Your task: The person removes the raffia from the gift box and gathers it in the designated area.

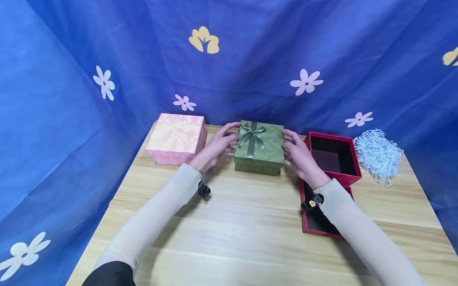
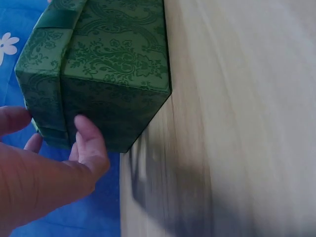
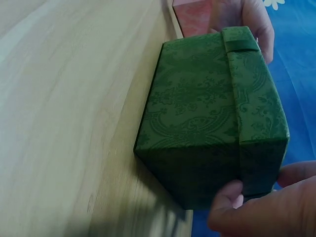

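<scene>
A green patterned gift box (image 1: 261, 149) with a ribbon bow (image 1: 251, 136) on its lid stands on the wooden table between both hands. At its left side my left hand (image 1: 217, 146) holds the box with bent fingers. In the left wrist view the thumb (image 2: 88, 131) lies against the side wall, and other fingers reach the back corner. My right hand (image 1: 299, 155) holds the opposite side, its thumb (image 3: 228, 195) against the wall in the right wrist view. The lid is on. Some fingertips are hidden behind the box.
A pink gift box (image 1: 176, 137) stands at the left. On the right, a red open box (image 1: 352, 153) overlaps a second red box part (image 1: 305, 222), partly under my right arm. Light blue shredded paper (image 1: 378, 155) lies beyond. Blue cloth (image 1: 250, 59) hangs behind the table (image 1: 229, 230).
</scene>
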`<state>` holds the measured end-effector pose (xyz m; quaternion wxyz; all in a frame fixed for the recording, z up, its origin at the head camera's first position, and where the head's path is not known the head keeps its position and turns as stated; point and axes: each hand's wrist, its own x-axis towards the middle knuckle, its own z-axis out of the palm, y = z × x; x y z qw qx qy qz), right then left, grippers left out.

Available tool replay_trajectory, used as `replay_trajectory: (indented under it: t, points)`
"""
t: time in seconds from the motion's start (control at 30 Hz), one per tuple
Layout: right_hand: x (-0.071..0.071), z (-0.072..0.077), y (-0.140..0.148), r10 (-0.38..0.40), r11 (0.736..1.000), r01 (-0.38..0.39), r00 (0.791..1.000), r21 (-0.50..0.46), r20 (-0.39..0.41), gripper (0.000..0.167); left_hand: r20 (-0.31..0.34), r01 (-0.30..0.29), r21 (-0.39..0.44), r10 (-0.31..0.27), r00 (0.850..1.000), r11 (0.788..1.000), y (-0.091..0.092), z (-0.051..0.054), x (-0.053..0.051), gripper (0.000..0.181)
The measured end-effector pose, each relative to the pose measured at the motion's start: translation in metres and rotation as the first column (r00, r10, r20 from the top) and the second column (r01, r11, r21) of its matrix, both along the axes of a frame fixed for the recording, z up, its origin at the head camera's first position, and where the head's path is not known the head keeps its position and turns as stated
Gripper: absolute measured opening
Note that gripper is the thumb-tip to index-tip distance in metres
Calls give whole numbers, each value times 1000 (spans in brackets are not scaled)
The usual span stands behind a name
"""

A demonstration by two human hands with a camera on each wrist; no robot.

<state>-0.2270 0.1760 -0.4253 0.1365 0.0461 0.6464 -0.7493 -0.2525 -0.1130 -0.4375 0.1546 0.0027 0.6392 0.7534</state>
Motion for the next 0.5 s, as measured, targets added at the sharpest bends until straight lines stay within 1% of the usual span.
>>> replay_trajectory:
  t: [0.17, 0.3, 0.5]
  points:
    - [-2, 0, -1, -6, 999, 6, 1000, -51, 6, 58, 15, 10, 35, -10, 1000, 999, -1, 1, -4, 60]
    - [-2, 1, 0, -10, 998, 10, 1000, -60, 7, 59, 5, 27, 49, -27, 1000, 998, -1, 1, -6, 61]
    - [-2, 1, 0, -16, 999, 16, 1000, -47, 13, 59, -1, 30, 48, -30, 1000, 998, 1, 2, -7, 65]
